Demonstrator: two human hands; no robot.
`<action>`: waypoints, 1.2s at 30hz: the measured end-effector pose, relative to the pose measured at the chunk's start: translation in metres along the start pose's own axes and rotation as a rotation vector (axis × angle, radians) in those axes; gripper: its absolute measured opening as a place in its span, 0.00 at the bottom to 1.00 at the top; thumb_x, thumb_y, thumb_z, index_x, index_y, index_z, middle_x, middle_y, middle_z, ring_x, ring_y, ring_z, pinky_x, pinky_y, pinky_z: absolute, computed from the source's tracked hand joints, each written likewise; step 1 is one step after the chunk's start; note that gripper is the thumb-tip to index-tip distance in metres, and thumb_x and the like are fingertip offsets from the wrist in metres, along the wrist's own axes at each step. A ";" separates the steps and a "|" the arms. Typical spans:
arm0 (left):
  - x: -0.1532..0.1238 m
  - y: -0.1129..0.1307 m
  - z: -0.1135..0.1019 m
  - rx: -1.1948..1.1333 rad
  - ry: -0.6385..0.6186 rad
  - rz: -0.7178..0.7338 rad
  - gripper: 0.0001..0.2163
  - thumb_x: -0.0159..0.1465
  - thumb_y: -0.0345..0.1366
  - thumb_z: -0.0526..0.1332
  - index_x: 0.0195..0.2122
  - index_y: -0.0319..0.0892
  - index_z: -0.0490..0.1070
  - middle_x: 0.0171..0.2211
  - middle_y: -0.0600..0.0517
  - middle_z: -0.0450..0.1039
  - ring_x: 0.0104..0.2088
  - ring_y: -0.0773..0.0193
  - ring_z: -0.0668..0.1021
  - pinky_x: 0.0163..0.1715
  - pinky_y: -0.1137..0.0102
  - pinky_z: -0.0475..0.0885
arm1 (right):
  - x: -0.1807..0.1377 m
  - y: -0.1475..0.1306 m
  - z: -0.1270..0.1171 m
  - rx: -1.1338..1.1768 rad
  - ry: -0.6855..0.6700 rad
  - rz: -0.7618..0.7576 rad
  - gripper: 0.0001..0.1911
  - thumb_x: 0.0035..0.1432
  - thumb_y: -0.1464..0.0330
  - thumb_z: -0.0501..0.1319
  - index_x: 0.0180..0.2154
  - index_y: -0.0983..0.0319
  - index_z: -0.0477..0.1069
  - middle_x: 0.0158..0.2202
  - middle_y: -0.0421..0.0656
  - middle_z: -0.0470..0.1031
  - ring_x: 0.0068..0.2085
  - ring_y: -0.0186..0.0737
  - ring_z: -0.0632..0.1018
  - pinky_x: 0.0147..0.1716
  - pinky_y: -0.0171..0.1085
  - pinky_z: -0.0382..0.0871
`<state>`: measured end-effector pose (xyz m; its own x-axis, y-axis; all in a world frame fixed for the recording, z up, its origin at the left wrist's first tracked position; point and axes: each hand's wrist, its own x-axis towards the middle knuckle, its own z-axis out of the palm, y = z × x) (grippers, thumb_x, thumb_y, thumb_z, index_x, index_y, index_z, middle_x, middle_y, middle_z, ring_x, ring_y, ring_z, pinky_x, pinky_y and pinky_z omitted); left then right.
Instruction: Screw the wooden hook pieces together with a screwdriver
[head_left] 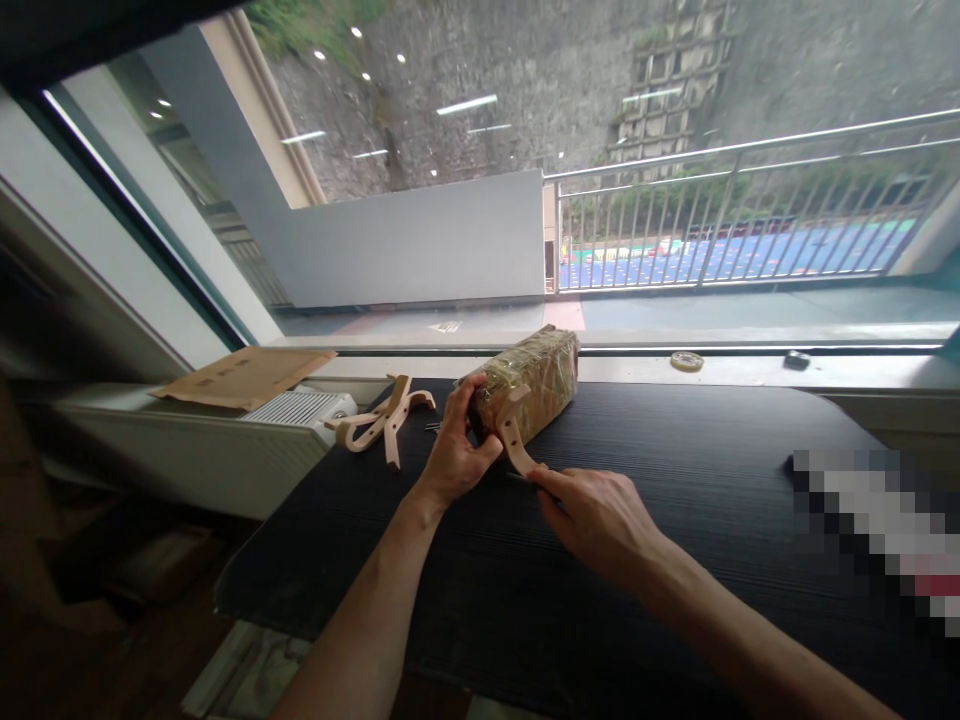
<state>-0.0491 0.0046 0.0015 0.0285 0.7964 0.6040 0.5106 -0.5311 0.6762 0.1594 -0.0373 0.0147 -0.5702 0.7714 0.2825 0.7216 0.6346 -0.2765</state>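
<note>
A long block-shaped package (551,375), wrapped in clear tape over brown cardboard, lies slanting on the black table. My left hand (461,450) is closed around its near end, fingers curled over the edge and thumb in front. Against that end leans a curved, pale wooden hook piece (511,430) with dark screw holes. My right hand (592,505) is closed at the hook's lower tip. From its fingers a slim tool's thin metal tip (517,476) points left; its handle is mostly hidden. Left of my hands lie more curved wooden pieces (390,420), crossed over each other.
Small metal bits (433,427) lie beside the wooden pieces. A flat brown cardboard sheet (247,376) rests on a white radiator (300,408) at left. On the window sill are a tape roll (686,361) and a small dark object (796,360). A blurred-out item (885,520) lies right.
</note>
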 end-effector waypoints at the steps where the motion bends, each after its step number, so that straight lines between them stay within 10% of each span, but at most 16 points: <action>1: 0.000 0.000 0.000 -0.001 0.002 0.000 0.36 0.51 0.25 0.59 0.61 0.52 0.50 0.59 0.48 0.57 0.55 0.55 0.68 0.49 0.60 0.70 | 0.000 0.001 0.000 0.044 -0.006 -0.005 0.16 0.59 0.67 0.52 0.46 0.54 0.73 0.32 0.40 0.80 0.32 0.39 0.79 0.28 0.34 0.62; 14: -0.005 0.003 0.005 0.055 0.002 0.075 0.42 0.51 0.25 0.61 0.63 0.54 0.42 0.63 0.47 0.47 0.61 0.52 0.60 0.59 0.53 0.59 | 0.004 0.020 -0.021 0.284 0.230 0.313 0.18 0.58 0.60 0.53 0.46 0.54 0.74 0.30 0.40 0.80 0.29 0.40 0.78 0.26 0.35 0.64; 27: -0.007 0.014 0.016 0.193 0.100 0.108 0.52 0.50 0.39 0.69 0.65 0.50 0.30 0.63 0.41 0.49 0.61 0.50 0.60 0.57 0.55 0.61 | 0.010 0.032 -0.009 0.613 0.140 0.282 0.22 0.57 0.58 0.54 0.47 0.63 0.74 0.38 0.45 0.79 0.37 0.41 0.76 0.38 0.37 0.67; 36: -0.006 0.033 0.022 0.479 0.269 0.228 0.49 0.49 0.47 0.69 0.65 0.46 0.38 0.56 0.40 0.57 0.55 0.49 0.64 0.54 0.54 0.62 | 0.010 0.021 -0.013 0.700 0.149 0.352 0.27 0.56 0.55 0.54 0.48 0.66 0.74 0.22 0.42 0.73 0.24 0.37 0.71 0.25 0.35 0.64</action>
<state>-0.0137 -0.0114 0.0110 -0.0038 0.5429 0.8398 0.8498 -0.4409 0.2889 0.1745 -0.0170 0.0232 -0.2608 0.9490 0.1772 0.4074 0.2746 -0.8710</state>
